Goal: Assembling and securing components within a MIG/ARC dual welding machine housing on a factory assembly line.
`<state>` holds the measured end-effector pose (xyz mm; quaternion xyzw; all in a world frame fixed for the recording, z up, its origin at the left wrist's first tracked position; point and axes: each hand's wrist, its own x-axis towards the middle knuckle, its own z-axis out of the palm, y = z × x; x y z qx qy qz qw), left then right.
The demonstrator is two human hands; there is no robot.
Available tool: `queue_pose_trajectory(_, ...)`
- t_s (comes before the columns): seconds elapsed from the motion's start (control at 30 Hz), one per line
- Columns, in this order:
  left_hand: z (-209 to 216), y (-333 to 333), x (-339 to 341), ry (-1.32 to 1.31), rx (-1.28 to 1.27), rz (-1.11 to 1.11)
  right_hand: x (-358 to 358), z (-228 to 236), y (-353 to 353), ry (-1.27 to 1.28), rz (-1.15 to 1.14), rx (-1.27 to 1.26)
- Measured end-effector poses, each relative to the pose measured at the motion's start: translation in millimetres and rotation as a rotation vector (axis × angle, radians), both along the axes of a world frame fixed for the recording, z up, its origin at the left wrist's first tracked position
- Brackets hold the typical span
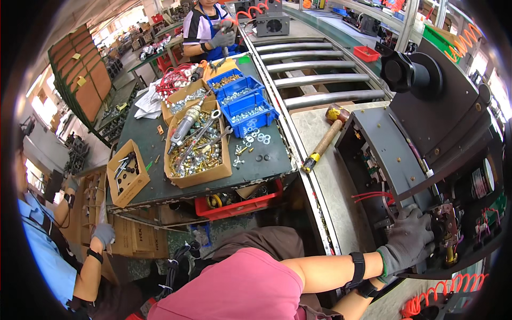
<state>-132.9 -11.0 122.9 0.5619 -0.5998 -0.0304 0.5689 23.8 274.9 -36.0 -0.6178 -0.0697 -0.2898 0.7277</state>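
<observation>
My left hand [406,242], in a grey glove, reaches inside an open dark metal machine housing [400,152] at the right. Its fingers are bent beside a small circuit board with parts [448,229]; their tips, and whatever they grip, are hidden. Under the left forearm comes my right arm; only a sliver of my right hand [393,278] shows, its fingers covered by the left hand and the housing. Red wires [373,196] stick out of the housing by the left hand. A large black knob [400,73] stands on the raised dark panel.
A mallet [324,144] lies beside the housing. The green-topped bench [261,173] carries blue bins [248,112], a carton of screws [200,173] with a power screwdriver [185,128] and wrenches. Metal rollers [325,79] run beyond. Co-workers stand at left [45,256] and ahead [200,26].
</observation>
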Motion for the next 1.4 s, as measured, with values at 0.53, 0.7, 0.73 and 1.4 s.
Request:
queue_pose_trajectory(0.53, 3.3, 3.1, 3.6, -0.021, 0.086, -0.061, 27.9, -2.7, 47.6, 0.022, 0.033, -0.140)
queue_pose_trajectory(0.7, 0.7, 3.8, 3.3, -0.025, 0.076, -0.062, 37.6, -7.8, 62.0, 0.040, 0.031, -0.189)
queue_pose_trajectory(0.73, -0.2, 2.3, 0.0, -0.026, 0.075, -0.064, 39.9, -10.2, 61.0, 0.045, 0.023, -0.204)
queue_pose_trajectory(1.4, 12.1, -1.8, 1.7, -0.207, 0.073, 0.021, -105.6, -36.6, -291.7, 0.555, -1.523, -0.531)
